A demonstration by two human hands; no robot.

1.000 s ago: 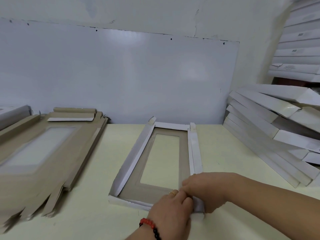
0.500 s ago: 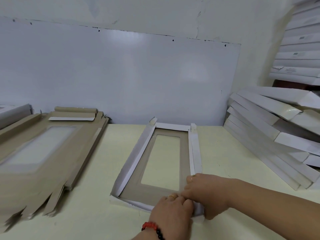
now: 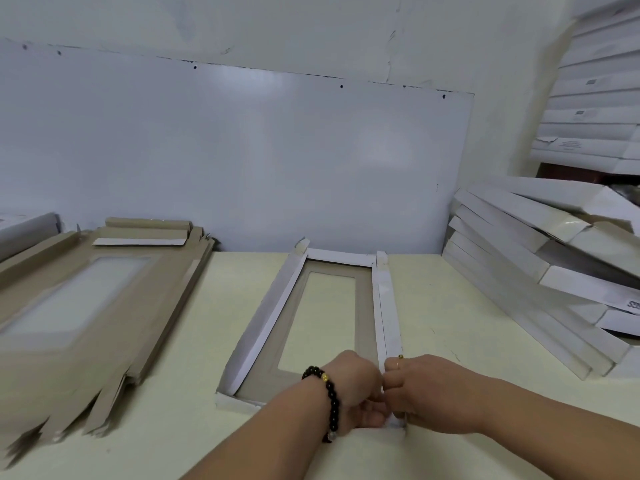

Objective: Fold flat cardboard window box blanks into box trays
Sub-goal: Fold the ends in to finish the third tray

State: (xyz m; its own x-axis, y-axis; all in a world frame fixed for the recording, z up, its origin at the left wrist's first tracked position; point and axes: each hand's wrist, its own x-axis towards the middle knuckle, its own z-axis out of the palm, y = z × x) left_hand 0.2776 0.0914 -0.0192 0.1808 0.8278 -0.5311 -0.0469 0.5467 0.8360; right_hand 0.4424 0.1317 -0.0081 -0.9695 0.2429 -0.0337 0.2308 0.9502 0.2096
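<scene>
We pinch the matte, white-walled brown window box blank (image 3: 332, 327) at five o'clock, left hand (image 3: 356, 389) and right hand (image 3: 426, 393) both grasping its corner.

little could be read. a white box (image 3: 620, 299) in the pile at the right showed the cut-off start of a dark print at its end, something like "s3", running out of view. the stacked boxes (image 3: 588, 109) at the upper right carried small dark labels and lines of print, all too blurred to make out.
</scene>
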